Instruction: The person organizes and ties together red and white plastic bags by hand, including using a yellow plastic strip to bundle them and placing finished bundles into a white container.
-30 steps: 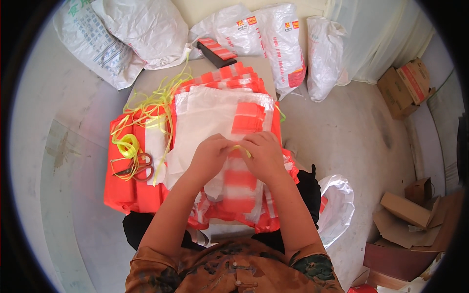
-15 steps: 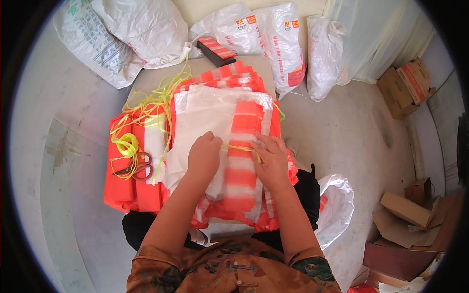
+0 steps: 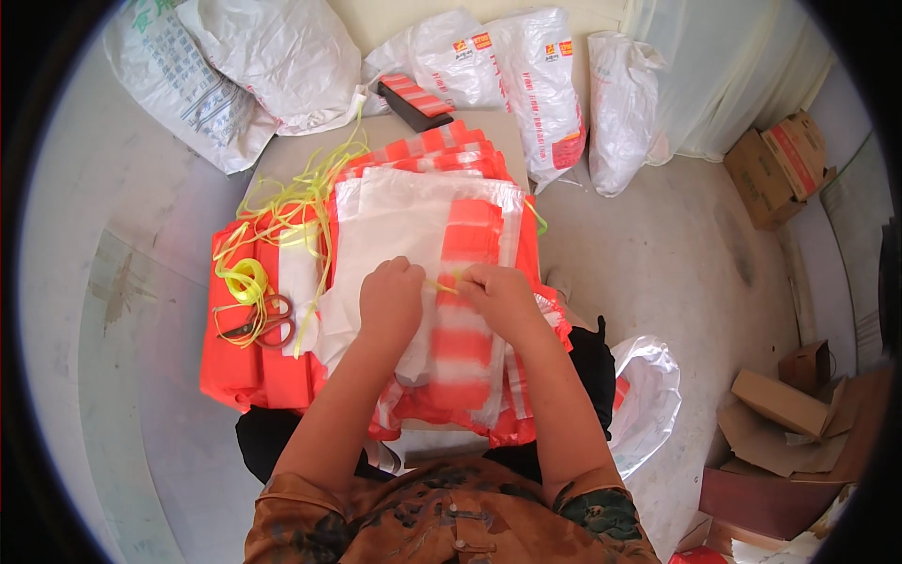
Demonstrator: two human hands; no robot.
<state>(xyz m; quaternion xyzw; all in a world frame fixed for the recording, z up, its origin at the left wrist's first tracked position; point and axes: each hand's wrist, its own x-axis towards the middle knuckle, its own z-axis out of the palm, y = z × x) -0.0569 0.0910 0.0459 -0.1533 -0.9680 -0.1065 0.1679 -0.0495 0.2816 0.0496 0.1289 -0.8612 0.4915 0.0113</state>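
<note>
A folded bundle of red-and-white striped plastic bags (image 3: 462,348) lies on a white plastic sheet (image 3: 390,221), over a stack of more striped bags (image 3: 423,146). A yellow plastic ribbon (image 3: 443,288) crosses the bundle above its middle. My left hand (image 3: 392,296), closed, grips the ribbon at the bundle's left edge. Over the bundle's right side, my right hand (image 3: 500,296) pinches the ribbon between curled fingers. Left of the sheet are dark-handled scissors (image 3: 271,324), a small yellow ribbon roll (image 3: 246,279) and a tangle of loose yellow ribbon strands (image 3: 299,202).
Red folded bags (image 3: 230,362) lie at the left of the work surface. A black block with a striped top (image 3: 413,103) is at the far edge. White sacks (image 3: 272,56) line the wall. Cardboard boxes (image 3: 780,414) and an open clear bag (image 3: 648,395) stand right.
My right hand has moved slightly left onto the bundle, its fingers curling from spread to a pinch on the ribbon. My left hand has barely moved.
</note>
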